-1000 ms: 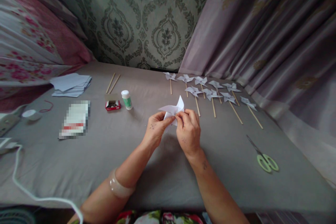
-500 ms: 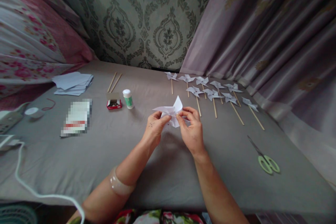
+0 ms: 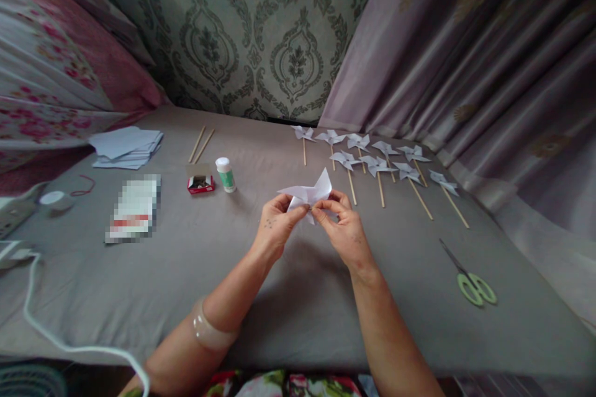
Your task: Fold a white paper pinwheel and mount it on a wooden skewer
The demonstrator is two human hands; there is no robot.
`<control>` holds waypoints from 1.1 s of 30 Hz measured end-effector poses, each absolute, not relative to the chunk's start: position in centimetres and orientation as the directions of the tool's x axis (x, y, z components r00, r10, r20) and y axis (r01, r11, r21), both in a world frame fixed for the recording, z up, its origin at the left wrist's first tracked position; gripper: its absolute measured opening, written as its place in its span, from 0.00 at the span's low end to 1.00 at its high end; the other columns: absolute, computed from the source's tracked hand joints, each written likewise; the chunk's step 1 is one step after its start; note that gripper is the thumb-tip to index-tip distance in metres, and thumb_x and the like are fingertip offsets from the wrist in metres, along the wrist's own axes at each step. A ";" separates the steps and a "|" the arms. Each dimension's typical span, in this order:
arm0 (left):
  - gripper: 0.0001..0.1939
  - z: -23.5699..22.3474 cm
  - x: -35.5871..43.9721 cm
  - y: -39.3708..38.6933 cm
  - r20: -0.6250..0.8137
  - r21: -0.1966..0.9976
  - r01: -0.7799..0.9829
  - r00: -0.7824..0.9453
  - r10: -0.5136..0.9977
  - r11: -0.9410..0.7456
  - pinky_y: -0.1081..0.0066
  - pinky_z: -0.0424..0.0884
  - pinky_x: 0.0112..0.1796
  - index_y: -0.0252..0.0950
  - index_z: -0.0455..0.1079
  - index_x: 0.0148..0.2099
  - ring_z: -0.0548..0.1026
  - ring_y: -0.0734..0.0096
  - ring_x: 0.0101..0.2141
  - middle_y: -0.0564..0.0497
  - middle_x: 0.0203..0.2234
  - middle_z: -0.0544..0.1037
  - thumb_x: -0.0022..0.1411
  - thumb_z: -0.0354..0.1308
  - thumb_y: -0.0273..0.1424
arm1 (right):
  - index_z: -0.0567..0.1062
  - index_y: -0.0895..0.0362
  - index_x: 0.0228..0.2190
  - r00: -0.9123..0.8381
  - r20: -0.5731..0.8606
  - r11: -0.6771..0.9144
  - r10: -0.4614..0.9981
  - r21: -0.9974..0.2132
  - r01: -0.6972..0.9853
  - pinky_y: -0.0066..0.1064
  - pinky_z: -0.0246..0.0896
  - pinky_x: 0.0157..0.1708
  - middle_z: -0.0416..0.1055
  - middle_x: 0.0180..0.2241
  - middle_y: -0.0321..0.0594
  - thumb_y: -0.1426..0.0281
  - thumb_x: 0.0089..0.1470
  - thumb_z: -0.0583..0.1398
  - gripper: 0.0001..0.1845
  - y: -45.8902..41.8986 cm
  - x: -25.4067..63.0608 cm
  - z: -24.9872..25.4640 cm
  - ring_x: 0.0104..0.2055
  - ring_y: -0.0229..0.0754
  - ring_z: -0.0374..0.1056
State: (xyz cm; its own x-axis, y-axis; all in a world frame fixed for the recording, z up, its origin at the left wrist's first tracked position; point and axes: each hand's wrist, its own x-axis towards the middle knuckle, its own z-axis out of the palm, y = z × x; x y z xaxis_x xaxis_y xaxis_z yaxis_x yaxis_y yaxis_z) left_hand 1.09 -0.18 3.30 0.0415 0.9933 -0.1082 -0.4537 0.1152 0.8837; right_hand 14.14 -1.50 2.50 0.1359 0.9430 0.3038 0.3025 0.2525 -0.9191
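Observation:
A white paper pinwheel [image 3: 307,195], with no stick visible on it, is held up between my hands over the middle of the table. My left hand [image 3: 275,222] is closed on its left side, thumb near the centre. On the other side my right hand [image 3: 343,226] pinches close to the centre, its fingertips almost meeting the left thumb. Whatever lies between those fingertips is too small to make out. Beyond, to the right, lie several finished paper pinwheels [image 3: 378,166] on wooden sticks.
Green-handled scissors [image 3: 475,288] lie at the right. Left of my hands are a glue bottle [image 3: 225,175], a small red box [image 3: 200,184], two wooden sticks [image 3: 201,145], a paper stack [image 3: 128,147] and a blurred packet [image 3: 135,208]. A white cable [image 3: 69,345] crosses the front left.
The pinwheel has turned and tilted slightly in my grip. My right hand's fingers have closed in toward the centre, nearer my left thumb.

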 end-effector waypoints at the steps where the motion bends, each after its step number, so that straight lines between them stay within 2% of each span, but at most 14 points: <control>1: 0.10 3.3 1.1 -0.2 -0.103 0.883 -0.456 0.044 0.994 0.112 0.73 0.65 0.31 0.33 0.76 0.29 0.71 0.73 0.25 0.52 0.24 0.78 0.40 0.66 0.28 | 0.80 0.54 0.27 0.137 0.304 0.253 0.943 -0.919 0.302 0.36 0.62 0.51 0.65 0.42 0.41 0.60 0.48 0.64 0.11 -1.5 14.2 2.5 0.48 0.43 0.65; 6: 0.10 3.3 1.1 -0.2 -0.079 0.879 -0.466 0.066 0.995 0.101 0.72 0.66 0.31 0.33 0.76 0.30 0.71 0.73 0.25 0.51 0.24 0.78 0.40 0.67 0.28 | 0.80 0.54 0.27 0.124 0.292 0.247 0.948 -0.923 0.294 0.35 0.63 0.49 0.65 0.42 0.41 0.61 0.48 0.64 0.10 -1.5 14.4 2.7 0.48 0.43 0.65; 12: 0.11 3.4 1.1 -0.2 -0.069 0.884 -0.456 0.080 0.994 0.098 0.72 0.66 0.32 0.34 0.77 0.30 0.72 0.71 0.26 0.51 0.25 0.79 0.40 0.69 0.30 | 0.80 0.54 0.28 0.118 0.290 0.247 0.950 -0.925 0.288 0.37 0.59 0.52 0.66 0.42 0.41 0.63 0.49 0.64 0.08 -1.4 14.6 2.6 0.49 0.43 0.65; 20: 0.14 3.4 0.9 -0.2 -0.049 0.895 -0.437 0.109 0.993 0.092 0.73 0.66 0.31 0.33 0.77 0.31 0.71 0.74 0.25 0.51 0.25 0.79 0.40 0.70 0.33 | 0.80 0.55 0.28 0.107 0.260 0.227 0.960 -0.941 0.251 0.36 0.60 0.51 0.67 0.42 0.41 0.62 0.48 0.65 0.09 -1.3 14.8 2.8 0.48 0.42 0.65; 33: 0.13 3.3 0.7 -0.1 -0.006 0.924 -0.380 0.119 0.993 0.051 0.74 0.66 0.31 0.33 0.77 0.32 0.71 0.75 0.26 0.52 0.25 0.79 0.41 0.70 0.32 | 0.80 0.55 0.28 0.051 0.147 0.142 0.988 -0.986 0.091 0.34 0.62 0.47 0.68 0.41 0.41 0.62 0.45 0.66 0.10 -1.2 15.1 2.8 0.46 0.42 0.66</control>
State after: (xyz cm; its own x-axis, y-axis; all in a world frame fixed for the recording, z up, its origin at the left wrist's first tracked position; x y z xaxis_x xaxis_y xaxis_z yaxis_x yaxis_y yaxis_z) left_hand 0.66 -0.09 3.27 0.1194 0.9928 -0.0058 -0.3796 0.0510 0.9237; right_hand 15.15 -1.20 2.83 0.0511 0.9879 0.1467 0.0911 0.1417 -0.9857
